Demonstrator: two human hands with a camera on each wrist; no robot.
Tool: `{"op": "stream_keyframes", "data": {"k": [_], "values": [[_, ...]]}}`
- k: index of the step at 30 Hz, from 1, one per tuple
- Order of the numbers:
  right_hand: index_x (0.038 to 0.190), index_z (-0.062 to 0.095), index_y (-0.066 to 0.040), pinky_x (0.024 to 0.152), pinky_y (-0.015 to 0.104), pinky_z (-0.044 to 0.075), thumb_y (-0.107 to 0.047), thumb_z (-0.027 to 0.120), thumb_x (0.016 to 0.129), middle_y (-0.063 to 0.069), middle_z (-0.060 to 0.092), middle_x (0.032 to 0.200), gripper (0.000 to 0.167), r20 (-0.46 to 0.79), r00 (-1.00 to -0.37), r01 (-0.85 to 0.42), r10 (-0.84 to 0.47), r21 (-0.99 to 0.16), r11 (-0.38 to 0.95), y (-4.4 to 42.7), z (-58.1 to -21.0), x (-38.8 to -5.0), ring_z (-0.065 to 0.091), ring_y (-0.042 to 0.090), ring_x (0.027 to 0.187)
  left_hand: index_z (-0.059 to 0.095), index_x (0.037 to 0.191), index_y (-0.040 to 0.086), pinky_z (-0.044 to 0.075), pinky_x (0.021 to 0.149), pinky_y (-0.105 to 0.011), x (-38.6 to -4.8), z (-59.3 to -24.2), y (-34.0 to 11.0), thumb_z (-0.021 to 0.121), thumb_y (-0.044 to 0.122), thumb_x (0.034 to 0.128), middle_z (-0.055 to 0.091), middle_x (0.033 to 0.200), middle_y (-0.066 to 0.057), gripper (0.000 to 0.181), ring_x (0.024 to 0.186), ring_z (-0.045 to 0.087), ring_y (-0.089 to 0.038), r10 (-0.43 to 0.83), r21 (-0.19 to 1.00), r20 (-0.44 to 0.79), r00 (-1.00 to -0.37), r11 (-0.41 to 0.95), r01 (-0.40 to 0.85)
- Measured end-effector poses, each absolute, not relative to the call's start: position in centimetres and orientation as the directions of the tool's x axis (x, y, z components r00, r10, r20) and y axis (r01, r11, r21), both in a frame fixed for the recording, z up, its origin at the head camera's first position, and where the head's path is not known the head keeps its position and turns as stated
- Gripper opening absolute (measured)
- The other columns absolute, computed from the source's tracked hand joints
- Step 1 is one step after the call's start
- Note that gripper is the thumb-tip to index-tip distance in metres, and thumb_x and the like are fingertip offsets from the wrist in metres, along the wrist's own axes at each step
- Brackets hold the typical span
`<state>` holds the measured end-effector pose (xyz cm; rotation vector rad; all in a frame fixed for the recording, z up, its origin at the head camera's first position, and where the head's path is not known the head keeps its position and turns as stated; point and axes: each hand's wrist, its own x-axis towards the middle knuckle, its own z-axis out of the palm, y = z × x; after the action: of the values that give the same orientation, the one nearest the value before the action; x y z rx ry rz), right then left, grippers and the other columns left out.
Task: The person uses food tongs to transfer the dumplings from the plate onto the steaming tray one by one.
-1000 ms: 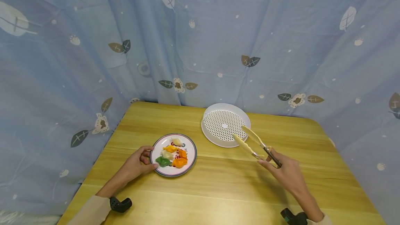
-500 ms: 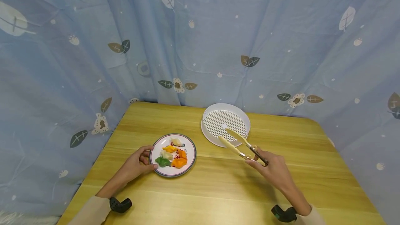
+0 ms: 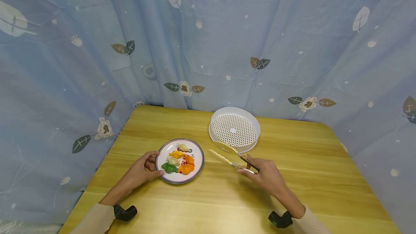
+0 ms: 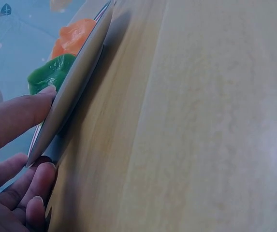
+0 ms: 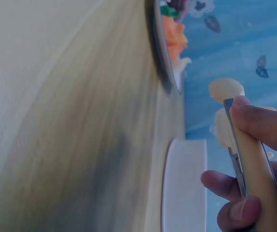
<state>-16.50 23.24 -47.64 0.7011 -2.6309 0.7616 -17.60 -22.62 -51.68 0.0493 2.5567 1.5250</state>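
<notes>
My left hand (image 3: 142,169) holds the left rim of a white plate (image 3: 179,179), its thumb on top and fingertips at the edge. On the plate lie several dumplings: a green dumpling (image 3: 169,168), an orange dumpling (image 3: 186,169), yellow and whitish ones. In the left wrist view the green dumpling (image 4: 51,72) sits close to the thumb. My right hand (image 3: 267,175) grips a pair of tongs (image 3: 232,164) with cream-coloured tips. The tongs' arms are spread, with nothing between them, and point left between the plate and a white perforated steamer tray (image 3: 233,130).
The steamer tray stands near the back of the wooden table (image 3: 208,205), to the right of the plate. A blue patterned curtain (image 3: 221,39) hangs behind the table and at both sides. Each wrist carries a black device (image 3: 125,213).
My right hand has moved left with the tongs, from over the steamer tray to the space beside the plate. My left hand and the plate have stayed put.
</notes>
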Motion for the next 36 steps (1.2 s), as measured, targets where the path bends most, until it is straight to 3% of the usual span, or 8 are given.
{"op": "stream_keyframes", "data": {"k": [12, 25, 36], "values": [[0.118, 0.075, -0.011, 0.051, 0.019, 0.028, -0.055, 0.076, 0.087, -0.023, 0.052, 0.077, 0.053, 0.345, -0.812, -0.581, -0.470, -0.412, 0.702, 20.3, -48.3, -16.0, 0.026, -0.005, 0.057, 0.050, 0.147, 0.009, 0.043, 0.071, -0.028, -17.4, -51.7, -22.5, 0.090, 0.023, 0.0818, 0.055, 0.121, -0.013, 0.078, 0.092, 0.048, -0.025, 0.115, 0.892, -0.114, -0.987, 0.449, -0.051], [0.127, 0.074, -0.010, 0.056, 0.020, 0.038, -0.054, 0.077, 0.086, -0.022, 0.060, 0.080, 0.061, 0.360, -0.796, -0.599, -0.487, -0.348, 0.721, 18.9, -48.7, -15.8, 0.036, -0.002, 0.058, 0.049, 0.148, 0.010, 0.043, 0.072, -0.028, -17.4, -51.6, -22.6, 0.089, 0.023, 0.0824, 0.056, 0.122, -0.013, 0.078, 0.093, 0.047, -0.025, 0.114, 0.892, -0.129, -0.985, 0.448, -0.065], [0.128, 0.074, -0.017, 0.057, 0.023, 0.041, -0.054, 0.081, 0.083, -0.015, 0.063, 0.077, 0.058, 0.360, -0.792, -0.593, -0.493, -0.262, 0.762, 17.8, -48.7, -16.1, 0.043, 0.002, 0.060, 0.048, 0.148, 0.011, 0.043, 0.072, -0.029, -17.5, -51.7, -22.7, 0.089, 0.023, 0.0833, 0.056, 0.123, -0.013, 0.077, 0.093, 0.048, -0.025, 0.122, 0.891, -0.125, -0.985, 0.451, -0.057]]}}
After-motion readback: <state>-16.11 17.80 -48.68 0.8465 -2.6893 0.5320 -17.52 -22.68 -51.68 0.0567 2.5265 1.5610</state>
